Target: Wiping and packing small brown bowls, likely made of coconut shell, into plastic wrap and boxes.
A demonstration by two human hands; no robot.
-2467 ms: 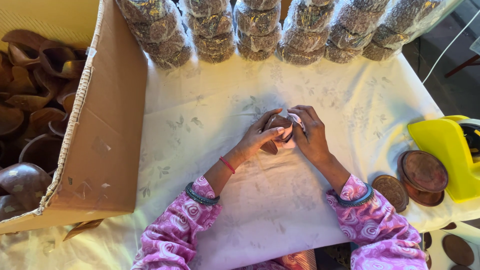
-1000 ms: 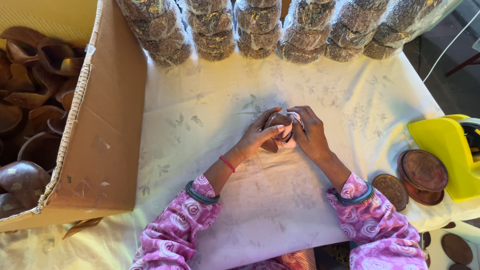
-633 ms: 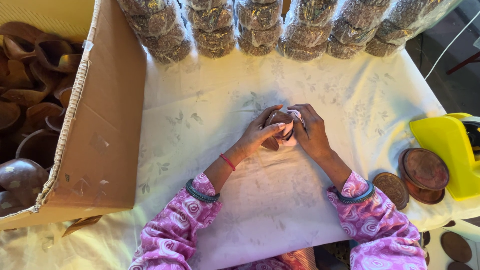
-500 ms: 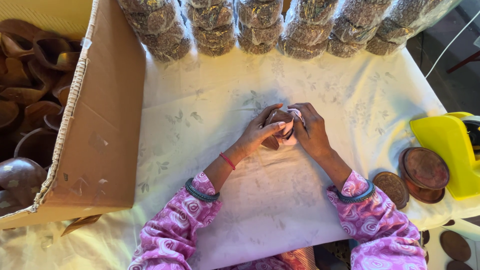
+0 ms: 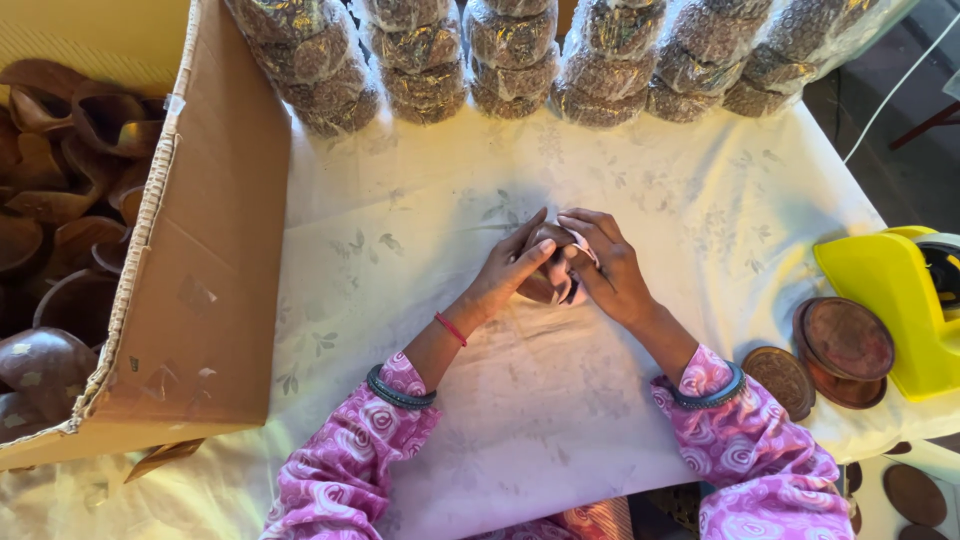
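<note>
Both hands, left (image 5: 510,270) and right (image 5: 612,268), closed around a small brown piece (image 5: 548,262), perhaps cloth-wrapped, bare tablecloth (image 5: 400,230) around

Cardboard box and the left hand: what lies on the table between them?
Head view: only bare white floral tablecloth lies between the cardboard box and the left hand. That hand and the right hand together clasp a small brown piece.

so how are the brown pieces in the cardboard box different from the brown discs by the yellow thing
The pieces in the cardboard box are curved, bowl-like shells heaped loosely at many angles; the brown discs lie flat beside the yellow dispenser, one stacked on another. The shells sit inside the box, the discs on the white cloth. Both are dark brown.
</note>
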